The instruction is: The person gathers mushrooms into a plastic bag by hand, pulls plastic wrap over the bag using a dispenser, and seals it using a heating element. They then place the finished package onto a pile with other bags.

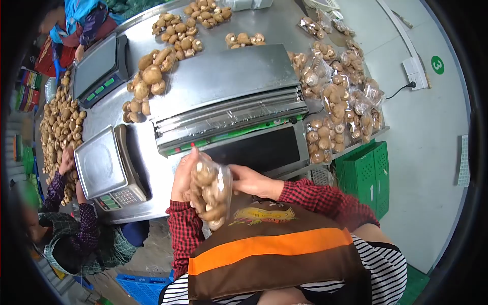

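Observation:
A clear plastic-wrapped pack of brown mushrooms (209, 192) is held upright in front of my apron, close to the table's front edge. My left hand (185, 178) grips its left side, with the fingers partly hidden behind the pack. On the other side, my right hand (250, 182) has its fingers closed at the edge of the plastic. Just beyond both hands stands the film-wrapping machine (229, 86), which has a steel top, a film roller and a dark plate (254, 150) at its front.
Wrapped mushroom packs (338, 96) are heaped at the table's right end, above green crates (366, 175). Loose mushroom piles (152, 76) lie left of the machine. Two scales (101, 162) stand further left, where other people's hands (67, 160) are near more mushrooms (61, 127).

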Motion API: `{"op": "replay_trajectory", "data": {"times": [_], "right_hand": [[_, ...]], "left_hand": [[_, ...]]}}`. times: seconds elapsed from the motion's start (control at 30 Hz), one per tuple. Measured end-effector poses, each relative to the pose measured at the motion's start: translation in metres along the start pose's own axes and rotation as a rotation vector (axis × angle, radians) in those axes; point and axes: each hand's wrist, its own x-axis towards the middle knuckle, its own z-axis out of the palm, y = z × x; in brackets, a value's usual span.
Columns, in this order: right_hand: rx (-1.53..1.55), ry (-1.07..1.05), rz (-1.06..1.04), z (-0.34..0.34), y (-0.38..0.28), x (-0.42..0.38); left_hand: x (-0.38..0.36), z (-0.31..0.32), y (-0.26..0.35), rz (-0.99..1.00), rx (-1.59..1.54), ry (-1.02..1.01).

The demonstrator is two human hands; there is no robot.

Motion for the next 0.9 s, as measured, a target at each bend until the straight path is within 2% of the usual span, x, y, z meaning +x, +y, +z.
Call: {"op": "replay_trajectory", "data": {"times": [0.07,0.1,0.13,0.2,0.23,0.27,0.33,0.4,0.53,0.6,0.67,0.77,0.83,0.87,0.9], "right_hand": [[0.495,0.157,-0.074,0.000,-0.011,0.000],[0.748,0.078,-0.036,-0.012,-0.011,-0.001],[0.870,-0.040,-0.114,-0.016,-0.024,-0.005],[0.860,0.034,-0.106,-0.026,-0.018,-0.013],[0.687,0.120,-0.178,-0.027,-0.020,-0.017],[0.698,0.188,-0.252,-0.029,-0.023,-0.019],[0.701,0.296,-0.273,-0.044,-0.023,-0.021],[0.653,0.370,-0.298,-0.061,-0.022,-0.025],[0.575,0.469,-0.308,-0.091,-0.030,-0.044],[0.538,0.552,-0.385,-0.119,-0.046,-0.054],[0.488,0.623,-0.457,-0.145,-0.065,-0.059],[0.522,0.791,-0.539,-0.223,-0.102,-0.055],[0.608,0.678,-0.724,-0.275,-0.128,-0.050],[0.681,0.628,-0.625,-0.300,-0.142,-0.047],[0.756,0.669,-0.489,-0.303,-0.157,-0.041]], "left_hand": [[0.011,0.029,0.023,0.033,-0.085,0.206],[0.028,0.010,0.021,0.128,0.074,0.278],[0.037,0.023,0.027,0.225,0.012,0.285],[0.049,0.048,0.036,0.370,0.080,0.393],[0.050,0.068,0.041,0.324,0.021,0.403],[0.056,0.075,0.038,0.264,-0.066,0.337],[0.071,0.087,0.027,0.168,-0.246,0.082],[0.089,0.091,0.004,0.251,0.027,0.049],[0.088,0.124,0.006,0.023,0.097,0.023],[0.080,0.143,0.018,-0.024,0.069,-0.164],[0.088,0.138,0.016,-0.048,0.133,-0.183],[0.080,0.140,0.020,0.146,0.241,-0.053],[0.073,0.132,0.027,0.279,0.200,0.016],[0.070,0.125,0.030,0.361,0.183,0.060],[0.064,0.119,0.035,0.477,0.197,0.124]]}}
